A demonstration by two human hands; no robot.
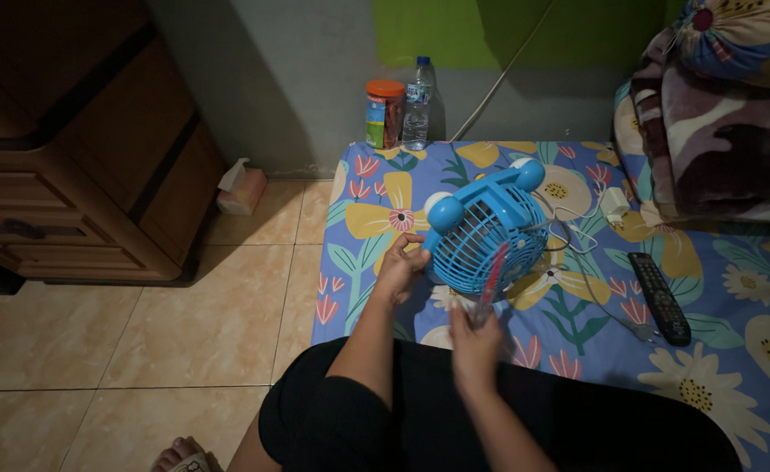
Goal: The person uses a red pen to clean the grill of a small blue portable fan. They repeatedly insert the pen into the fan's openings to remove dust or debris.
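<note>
The blue fan [481,232] stands just beyond both hands. The left hand [400,269] grips its left rim. The right hand [475,343], below it, pinches a thin red stick [493,278] against its grille.

Lighting: dim indoor, uneven. Brightest zone: the blue fan [483,229] and the flowered bed sheet [717,297] around it, lit from above. Left of the fan, the wooden cabinet [70,149] sinks into deep shadow; the wall behind the fan is dark grey. Motion blur: right hand [475,343] and the red stick [492,278] just below the fan. Mild wide-angle bending at frame edges. No glare.
</note>
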